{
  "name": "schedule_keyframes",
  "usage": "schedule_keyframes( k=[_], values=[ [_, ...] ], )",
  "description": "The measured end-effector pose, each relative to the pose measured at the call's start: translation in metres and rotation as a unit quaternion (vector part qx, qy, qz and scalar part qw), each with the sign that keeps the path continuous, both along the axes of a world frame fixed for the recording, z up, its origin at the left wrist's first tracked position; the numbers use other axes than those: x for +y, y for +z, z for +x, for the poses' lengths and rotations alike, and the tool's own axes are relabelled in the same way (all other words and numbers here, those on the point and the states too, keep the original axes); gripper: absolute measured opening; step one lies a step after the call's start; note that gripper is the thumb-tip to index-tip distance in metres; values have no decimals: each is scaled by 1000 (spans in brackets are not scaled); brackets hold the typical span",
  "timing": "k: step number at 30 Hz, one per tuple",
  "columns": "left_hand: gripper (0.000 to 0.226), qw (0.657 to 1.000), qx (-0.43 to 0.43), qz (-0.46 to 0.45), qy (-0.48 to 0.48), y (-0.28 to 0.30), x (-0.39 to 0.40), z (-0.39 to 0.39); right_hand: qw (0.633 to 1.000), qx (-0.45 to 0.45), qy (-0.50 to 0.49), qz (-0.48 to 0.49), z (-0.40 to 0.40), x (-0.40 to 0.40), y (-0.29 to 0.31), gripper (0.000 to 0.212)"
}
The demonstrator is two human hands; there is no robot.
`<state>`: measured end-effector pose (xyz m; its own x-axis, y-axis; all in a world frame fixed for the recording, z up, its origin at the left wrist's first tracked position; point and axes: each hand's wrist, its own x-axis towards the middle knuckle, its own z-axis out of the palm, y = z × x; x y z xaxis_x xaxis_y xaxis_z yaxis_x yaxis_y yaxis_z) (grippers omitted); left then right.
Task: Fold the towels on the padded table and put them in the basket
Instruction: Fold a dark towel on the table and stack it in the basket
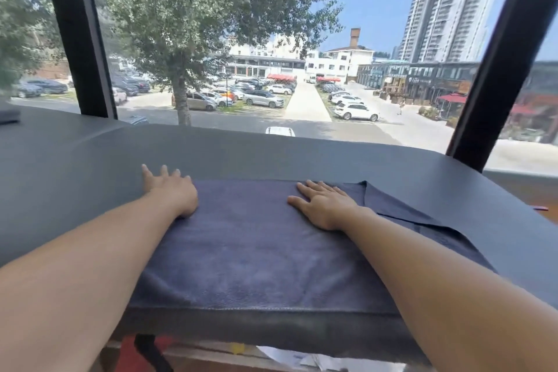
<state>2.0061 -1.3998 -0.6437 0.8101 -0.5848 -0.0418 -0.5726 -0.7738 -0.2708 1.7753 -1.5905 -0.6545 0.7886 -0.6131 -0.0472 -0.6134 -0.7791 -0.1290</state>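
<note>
Beyond the window lay a sunlit car park, and below it the grey padded table ran across my view. On it, a dark blue towel lay flat, reaching from the near edge at six o'clock up toward twelve. My left hand was spread, palm down, at the towel's far corner at eleven o'clock, fingers spilling onto the padding. My right hand pressed flat and open at one o'clock, beside a folded-over flap at two o'clock. I judged this the smoothing step; next I would need to pinch an edge and fold. No basket showed.
</note>
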Motion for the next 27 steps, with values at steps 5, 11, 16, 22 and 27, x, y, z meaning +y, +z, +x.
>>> schedule_keyframes(
  k=[5, 11, 16, 22, 27],
  values=[
    [59, 985, 39, -103, -134, 7, -70, -92, 998, 16, -59, -25, -52, -40, 4, 70],
    [65, 901, 178, -138, -372, -6, -126, -254, 955, 134, -115, -237, -118, -99, 20, 43],
    [78, 829, 187, -124, -512, -21, -123, -348, 976, 103, -147, -123, -161, -128, 22, 45],
    [86, 802, 106, -137, -571, -36, -122, -362, 981, -46, -184, 42, -172, -145, 13, 55],
    [59, 758, 109, -166, -621, -37, -121, -368, 966, -95, -241, 16, -179, -155, 22, 38]
  ],
)
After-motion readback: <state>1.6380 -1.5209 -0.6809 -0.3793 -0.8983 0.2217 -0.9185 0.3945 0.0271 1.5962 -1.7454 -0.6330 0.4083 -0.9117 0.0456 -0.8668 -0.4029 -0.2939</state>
